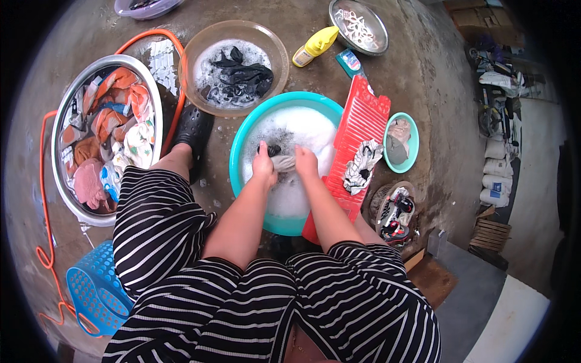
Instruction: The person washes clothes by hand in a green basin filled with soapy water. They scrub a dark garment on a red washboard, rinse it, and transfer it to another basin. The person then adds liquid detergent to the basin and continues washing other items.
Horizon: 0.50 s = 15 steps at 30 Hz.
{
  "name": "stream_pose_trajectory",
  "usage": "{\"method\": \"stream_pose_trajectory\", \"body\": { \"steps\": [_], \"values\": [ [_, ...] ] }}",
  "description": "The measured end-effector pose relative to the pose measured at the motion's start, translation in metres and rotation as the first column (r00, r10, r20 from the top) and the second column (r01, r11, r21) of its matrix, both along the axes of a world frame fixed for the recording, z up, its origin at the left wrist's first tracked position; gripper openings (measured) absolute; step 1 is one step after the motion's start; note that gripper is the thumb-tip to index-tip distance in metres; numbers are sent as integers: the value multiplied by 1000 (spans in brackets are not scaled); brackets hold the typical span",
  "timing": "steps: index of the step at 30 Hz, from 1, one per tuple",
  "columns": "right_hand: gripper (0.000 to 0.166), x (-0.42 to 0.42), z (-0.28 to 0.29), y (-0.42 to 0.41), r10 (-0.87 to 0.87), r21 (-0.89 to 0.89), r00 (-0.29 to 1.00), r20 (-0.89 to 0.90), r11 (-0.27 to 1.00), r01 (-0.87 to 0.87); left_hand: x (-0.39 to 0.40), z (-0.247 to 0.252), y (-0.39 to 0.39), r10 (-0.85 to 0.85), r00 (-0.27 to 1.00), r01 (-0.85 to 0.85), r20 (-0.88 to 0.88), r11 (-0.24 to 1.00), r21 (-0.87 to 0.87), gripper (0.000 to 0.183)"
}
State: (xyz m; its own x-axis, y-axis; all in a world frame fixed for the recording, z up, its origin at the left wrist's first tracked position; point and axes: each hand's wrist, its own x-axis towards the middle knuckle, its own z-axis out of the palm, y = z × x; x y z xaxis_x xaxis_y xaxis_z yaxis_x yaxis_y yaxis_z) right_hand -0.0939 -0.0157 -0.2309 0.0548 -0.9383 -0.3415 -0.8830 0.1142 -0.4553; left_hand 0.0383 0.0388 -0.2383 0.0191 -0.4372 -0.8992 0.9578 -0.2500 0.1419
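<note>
Over the teal basin (236,156) of white suds, a small grey-and-black cloth (284,163), perhaps a sock, stretches between my fists. My left hand (263,167) grips its dark end and my right hand (306,161) holds the pale end. A red plastic washboard (361,111) leans across the basin's right side. On its ridges lies a crumpled black-and-white striped cloth (363,167). Suds hide the inside of the basin.
A brown basin (278,86) with dark cloth soaking stands beyond. Left are a metal tub (156,109) of laundry, an orange hose (44,190) and a blue basket (97,286). A yellow bottle (313,47), a small green bowl (414,149) and shoes (397,213) sit rightward.
</note>
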Motion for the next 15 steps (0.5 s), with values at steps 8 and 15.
{"method": "stream_pose_trajectory", "body": {
  "steps": [8, 15],
  "values": [
    [37, -28, -111, 22, -250, 225, 968, 34, 945, 237, 11, -18, 13, -199, 977, 187, 74, 972, 145, 70],
    [25, 44, 20, 49, 24, -101, 936, 351, 995, 12, 0, -21, 15, -238, 952, 230, -190, 971, -61, 68]
  ]
}}
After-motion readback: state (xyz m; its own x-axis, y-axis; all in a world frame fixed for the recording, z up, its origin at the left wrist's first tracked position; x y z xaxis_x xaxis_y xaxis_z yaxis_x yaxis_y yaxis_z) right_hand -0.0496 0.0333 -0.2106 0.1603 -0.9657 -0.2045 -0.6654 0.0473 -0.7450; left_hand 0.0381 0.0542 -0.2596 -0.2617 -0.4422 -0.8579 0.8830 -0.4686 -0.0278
